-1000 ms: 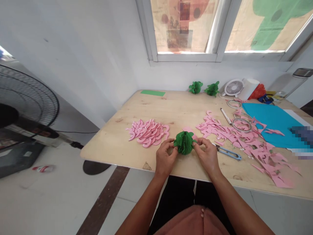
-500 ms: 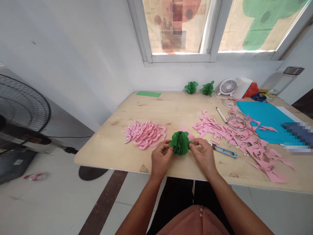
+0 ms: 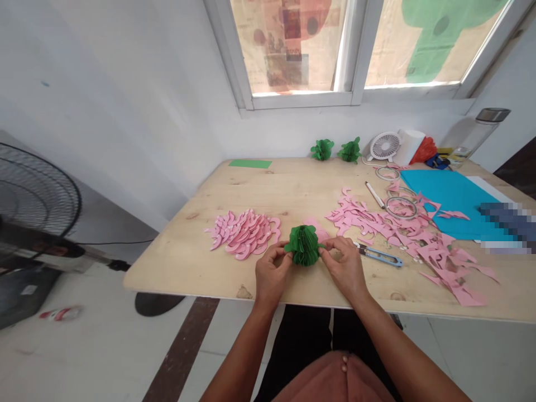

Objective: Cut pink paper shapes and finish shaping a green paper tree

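Between my hands, just over the near part of the wooden table [image 3: 167,262], is a green folded-paper turtle [image 3: 305,247] with a rounded, pleated body. My left hand [image 3: 272,271] pinches its left edge between thumb and fingers. On the opposite side my right hand [image 3: 344,267] pinches a small green tab the same way. A pile of curved pink paper pieces [image 3: 247,231] lies left of my left hand. Close to my right hand rest blue thread snips [image 3: 380,255]. Pink paper [image 3: 315,228] shows partly behind the turtle.
Pink paper scraps [image 3: 431,245] spread over the right side, with tape rolls [image 3: 401,207] and a white pen [image 3: 374,195] among them. Two similar green paper turtles [image 3: 322,149] stand by the wall near a small white fan [image 3: 385,146]. Blue sheets [image 3: 456,201] lie far right.
The whole view has shifted slightly. Both hands keep their pinch on the green turtle, which looks turned a little, its pleats now fanned more toward me.
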Available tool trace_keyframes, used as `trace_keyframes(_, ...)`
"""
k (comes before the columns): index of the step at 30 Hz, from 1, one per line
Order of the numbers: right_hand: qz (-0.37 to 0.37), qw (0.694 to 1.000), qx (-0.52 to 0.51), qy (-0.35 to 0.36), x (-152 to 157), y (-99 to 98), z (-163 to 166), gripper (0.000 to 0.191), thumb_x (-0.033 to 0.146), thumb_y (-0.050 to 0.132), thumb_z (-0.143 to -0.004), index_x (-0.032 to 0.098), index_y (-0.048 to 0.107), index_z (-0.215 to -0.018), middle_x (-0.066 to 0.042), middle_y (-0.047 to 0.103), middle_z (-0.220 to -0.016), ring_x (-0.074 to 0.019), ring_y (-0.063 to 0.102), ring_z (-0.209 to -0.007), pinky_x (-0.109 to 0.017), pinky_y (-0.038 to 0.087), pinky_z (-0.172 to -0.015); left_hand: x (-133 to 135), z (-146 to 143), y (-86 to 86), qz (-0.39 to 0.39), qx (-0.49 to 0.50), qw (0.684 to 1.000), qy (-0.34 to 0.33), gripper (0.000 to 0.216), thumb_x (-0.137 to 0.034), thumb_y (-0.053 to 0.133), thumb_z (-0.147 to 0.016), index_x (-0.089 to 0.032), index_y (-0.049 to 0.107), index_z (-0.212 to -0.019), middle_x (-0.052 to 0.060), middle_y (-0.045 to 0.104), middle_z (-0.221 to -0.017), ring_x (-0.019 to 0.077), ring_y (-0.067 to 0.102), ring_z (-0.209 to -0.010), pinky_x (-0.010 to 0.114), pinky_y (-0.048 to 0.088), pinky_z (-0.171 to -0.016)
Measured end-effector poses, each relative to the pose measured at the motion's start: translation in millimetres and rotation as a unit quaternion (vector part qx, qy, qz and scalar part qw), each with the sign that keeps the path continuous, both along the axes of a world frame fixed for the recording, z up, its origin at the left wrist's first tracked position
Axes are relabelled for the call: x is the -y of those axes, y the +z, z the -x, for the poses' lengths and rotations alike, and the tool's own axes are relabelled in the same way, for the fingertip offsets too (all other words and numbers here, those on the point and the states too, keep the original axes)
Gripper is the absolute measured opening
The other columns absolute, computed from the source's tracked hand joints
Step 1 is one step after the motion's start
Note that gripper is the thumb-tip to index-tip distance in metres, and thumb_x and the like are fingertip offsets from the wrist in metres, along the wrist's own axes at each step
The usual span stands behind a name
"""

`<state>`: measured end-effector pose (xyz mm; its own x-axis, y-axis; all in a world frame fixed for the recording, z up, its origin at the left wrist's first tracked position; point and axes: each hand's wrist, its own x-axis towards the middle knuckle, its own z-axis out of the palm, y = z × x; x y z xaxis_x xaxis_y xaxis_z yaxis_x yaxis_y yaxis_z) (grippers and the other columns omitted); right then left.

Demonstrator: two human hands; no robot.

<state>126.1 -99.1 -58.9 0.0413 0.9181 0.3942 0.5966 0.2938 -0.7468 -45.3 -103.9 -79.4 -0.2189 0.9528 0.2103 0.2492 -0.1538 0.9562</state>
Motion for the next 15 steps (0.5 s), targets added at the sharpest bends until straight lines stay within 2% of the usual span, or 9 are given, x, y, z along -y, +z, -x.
trace_keyframes(15,-0.007,1.0,-0.004,-0.004,-1.8,-3.0,0.7,0.011,0.029,0.058,-0.079,0.022,0.064,-0.073,-0.004,0.067,-0.076,-0.0222,0.056,-0.078,-0.036,0.04,-0.075,-1.4,0.6,-4.1,-0.006,0.021,1.0,0.001,0.012,-0.027,0.061,-0.072,-0.017,0.066,-0.069,0.008,0.069,-0.098,0.0209,0.063,-0.093,0.034,0.046,-0.088)
